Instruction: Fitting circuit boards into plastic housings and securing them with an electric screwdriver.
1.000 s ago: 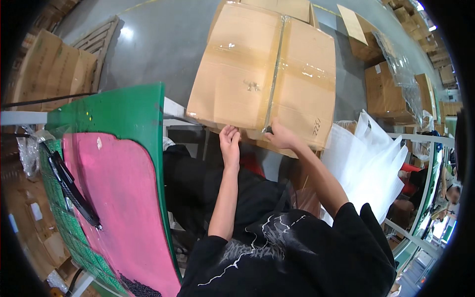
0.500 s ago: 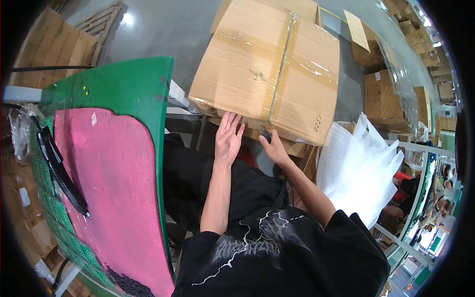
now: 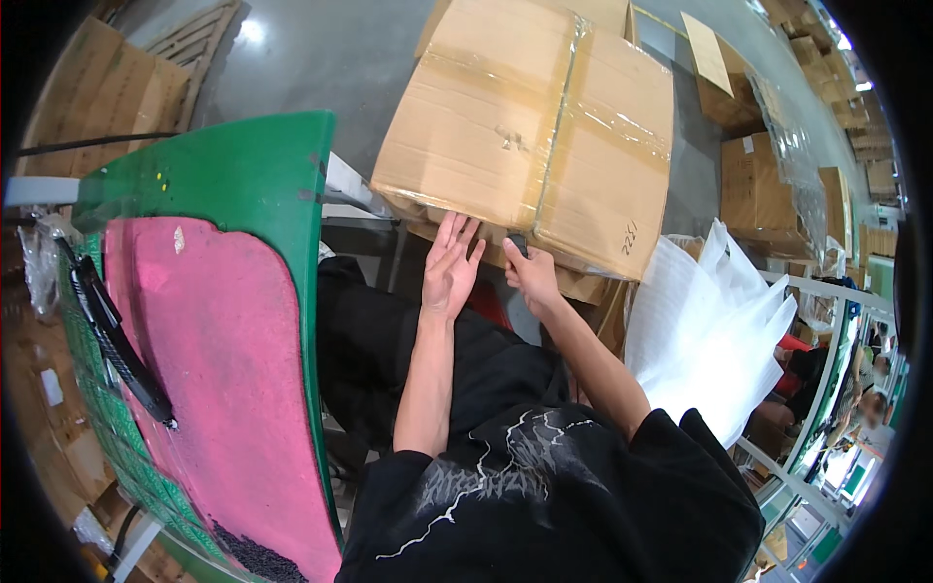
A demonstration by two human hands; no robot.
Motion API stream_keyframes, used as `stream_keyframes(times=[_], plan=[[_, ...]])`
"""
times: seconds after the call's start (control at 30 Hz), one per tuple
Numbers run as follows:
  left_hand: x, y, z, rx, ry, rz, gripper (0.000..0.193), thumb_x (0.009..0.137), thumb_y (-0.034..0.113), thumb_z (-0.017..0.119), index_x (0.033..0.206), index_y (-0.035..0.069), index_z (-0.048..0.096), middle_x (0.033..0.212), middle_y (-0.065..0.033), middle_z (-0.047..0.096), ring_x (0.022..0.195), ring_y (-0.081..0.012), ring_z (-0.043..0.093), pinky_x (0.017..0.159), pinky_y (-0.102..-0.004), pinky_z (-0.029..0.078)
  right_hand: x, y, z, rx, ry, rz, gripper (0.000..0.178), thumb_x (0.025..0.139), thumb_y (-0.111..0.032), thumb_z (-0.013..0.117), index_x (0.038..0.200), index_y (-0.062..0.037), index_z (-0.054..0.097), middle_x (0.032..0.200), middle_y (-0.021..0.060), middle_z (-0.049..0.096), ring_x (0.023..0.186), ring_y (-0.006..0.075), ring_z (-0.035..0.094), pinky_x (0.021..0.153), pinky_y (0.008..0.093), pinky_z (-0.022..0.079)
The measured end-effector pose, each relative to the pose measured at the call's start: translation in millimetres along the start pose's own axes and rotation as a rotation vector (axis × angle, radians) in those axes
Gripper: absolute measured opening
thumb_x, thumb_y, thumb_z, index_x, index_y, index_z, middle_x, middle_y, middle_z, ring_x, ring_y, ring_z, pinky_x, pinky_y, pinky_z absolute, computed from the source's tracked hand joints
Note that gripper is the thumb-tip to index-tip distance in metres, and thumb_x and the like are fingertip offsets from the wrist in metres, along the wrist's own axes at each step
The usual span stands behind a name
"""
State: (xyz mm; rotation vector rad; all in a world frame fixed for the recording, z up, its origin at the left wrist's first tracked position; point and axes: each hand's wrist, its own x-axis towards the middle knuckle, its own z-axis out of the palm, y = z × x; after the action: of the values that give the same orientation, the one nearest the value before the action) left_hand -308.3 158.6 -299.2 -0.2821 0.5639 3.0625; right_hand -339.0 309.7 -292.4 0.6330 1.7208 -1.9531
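Note:
A large brown carton [image 3: 466,126], its top sealed with clear tape, stands in front of me. My left hand [image 3: 449,272] is open, palm up, with its fingertips at the carton's near lower edge; whether they bear its weight I cannot tell. Just right of it, my right hand [image 3: 533,277] is closed around a small black hand tool [image 3: 518,244]. The tool is at the near edge, close to the end of the taped seam. Its tip is hidden, and its exact kind does not show.
On my left is a green table [image 3: 224,146] with a pink mat [image 3: 224,330], a black corded tool [image 3: 121,335] and small black pieces [image 3: 258,554]. White foam sheets [image 3: 700,330] stand to the right. More cartons [image 3: 763,194] sit at the far right, and people appear beyond.
My right hand has shifted a little left and up with the black tool, which now sits closer to the seam's end. My left hand stays almost in place.

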Motion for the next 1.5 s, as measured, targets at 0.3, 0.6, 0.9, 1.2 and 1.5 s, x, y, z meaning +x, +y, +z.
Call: stream_keyframes(times=[0.3,0.6,0.9,1.2,1.5], plan=[[-0.4,2.9,-2.7,0.015,0.001,-0.026,0.069,0.092,0.014,0.056,0.151,0.006,0.02,0.153,-0.0073,0.027,0.139,-0.0226,0.03,0.109,-0.0383,0.028,-12.1,-1.0,-3.2,0.162,-0.047,0.17,0.029,0.096,-0.032,0.058,0.082,-0.0078,0.05,0.059,-0.0066,0.04,0.045,0.004,0.034,0.041,0.0206,0.026],[1.8,6.9,-4.3,-0.021,-0.04,-0.033,0.068,0.092,0.016,0.056,0.15,0.006,0.021,0.151,-0.0056,0.031,0.139,-0.0247,0.03,0.111,-0.0392,0.028,-15.7,2.1,-7.0,0.31,-0.078,0.145,0.027,0.098,-0.034,0.055,0.087,-0.0096,0.049,0.058,-0.0078,0.034,0.046,0.0045,0.029,0.044,0.0208,0.025],[-3.6,10.1,-1.6,-0.095,-0.109,0.016,0.067,0.093,0.016,0.057,0.149,0.005,0.023,0.147,-0.0053,0.037,0.134,-0.0256,0.038,0.104,-0.0374,0.038,-17.8,10.9,-32.0,0.335,-0.137,0.176,0.029,0.098,-0.035,0.054,0.087,-0.0093,0.049,0.06,-0.0069,0.036,0.048,0.0047,0.033,0.045,0.022,0.029],[-3.6,14.7,6.5,-0.071,-0.064,-0.03,0.079,0.09,0.021,0.061,0.151,0.006,0.015,0.15,-0.0029,0.032,0.114,-0.0194,0.051,0.098,-0.0365,0.041,-15.5,17.4,-53.4,0.159,0.004,0.074,0.03,0.098,-0.037,0.054,0.09,-0.0075,0.05,0.06,-0.0062,0.038,0.047,0.0053,0.034,0.043,0.022,0.028],[-5.9,16.1,6.3,-0.118,-0.127,-0.018,0.08,0.089,0.02,0.063,0.152,0.011,0.014,0.154,-0.0063,0.026,0.096,-0.0175,0.06,0.096,-0.0353,0.041,-12.4,7.9,-58.7,-0.216,0.145,-0.234,0.03,0.098,-0.034,0.053,0.086,-0.0065,0.052,0.064,-0.002,0.049,0.052,0.0065,0.044,0.045,0.0229,0.036]])
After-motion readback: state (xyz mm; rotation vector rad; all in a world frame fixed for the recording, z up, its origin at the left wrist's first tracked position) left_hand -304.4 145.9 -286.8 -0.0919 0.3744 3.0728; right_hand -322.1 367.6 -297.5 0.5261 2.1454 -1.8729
